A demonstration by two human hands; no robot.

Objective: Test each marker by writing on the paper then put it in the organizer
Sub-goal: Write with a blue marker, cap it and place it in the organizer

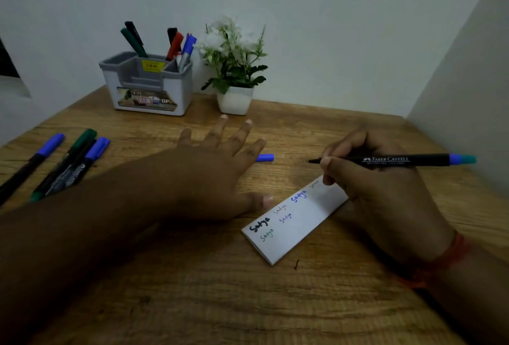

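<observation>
At the far left of the wooden table (192,289) lie four capped markers (68,162), close together. Behind them by the wall stands the organizer (148,88), with several markers upright in it, and just right of it a small potted plant (234,69). The left hand (214,168) rests flat, fingers spread, thumb touching the paper (294,220); a blue cap (265,157) lies just past its fingers. The right hand (371,179) pinches an uncapped black pen (391,160) above the paper's far end.
</observation>
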